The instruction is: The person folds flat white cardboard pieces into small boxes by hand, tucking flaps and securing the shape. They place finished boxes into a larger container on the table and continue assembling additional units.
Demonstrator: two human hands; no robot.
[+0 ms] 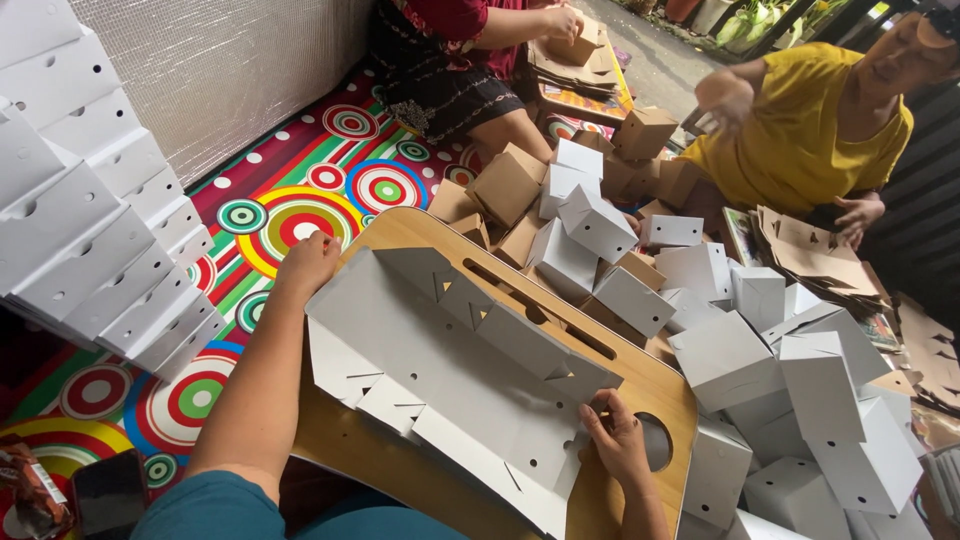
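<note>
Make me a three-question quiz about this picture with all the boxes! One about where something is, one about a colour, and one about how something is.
1. Where does the flat white cardboard sheet lie?
A. on the wooden lap table
B. on the stack by the wall
C. on someone's knees

2. What colour is the top of the person at upper right?
A. blue
B. yellow
C. white

3. How is the sheet under the left hand and right hand?
A. folded into a closed box
B. torn in half
C. opened out, not yet a box

Answers: 1 A, wood shows around it. 2 B, plainly yellow. 3 C, its flaps lie spread.
</note>
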